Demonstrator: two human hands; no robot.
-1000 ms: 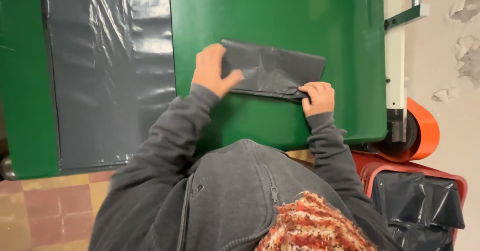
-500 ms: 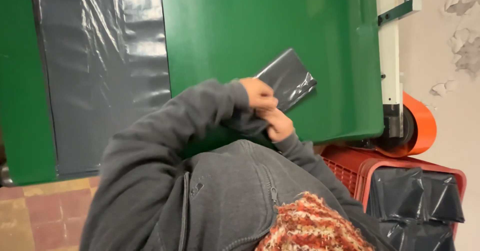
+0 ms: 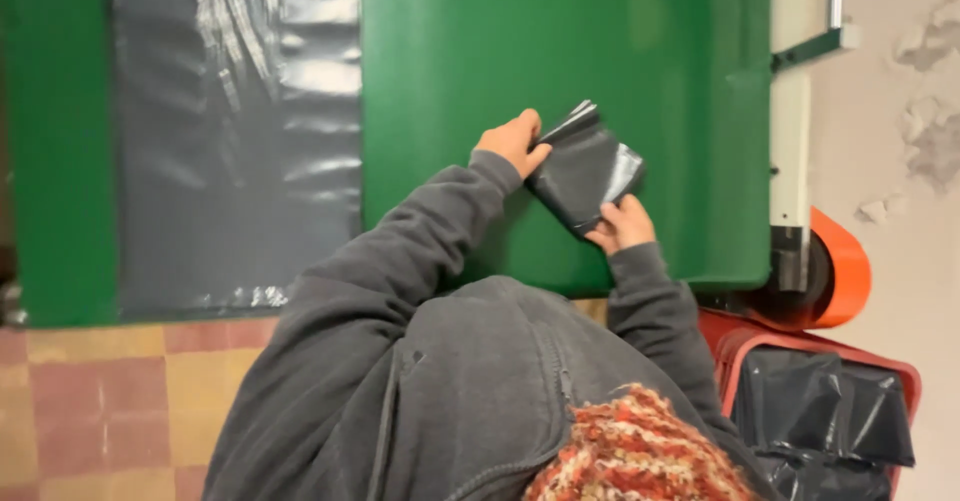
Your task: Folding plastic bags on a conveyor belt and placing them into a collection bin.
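Gripping folded black bag (image 3: pixel 583 169) w/ both hands, left (image 3: pixel 512 142) & right (image 3: pixel 624 225), fingers curled.

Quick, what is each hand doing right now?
Left hand: closed on the folded black plastic bag.
Right hand: closed on the same bag's lower corner.

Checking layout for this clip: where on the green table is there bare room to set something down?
Bare green table lies between the grey plastic sheet and the folded black bag. It is crowded where the left hand and right hand grip the bag.
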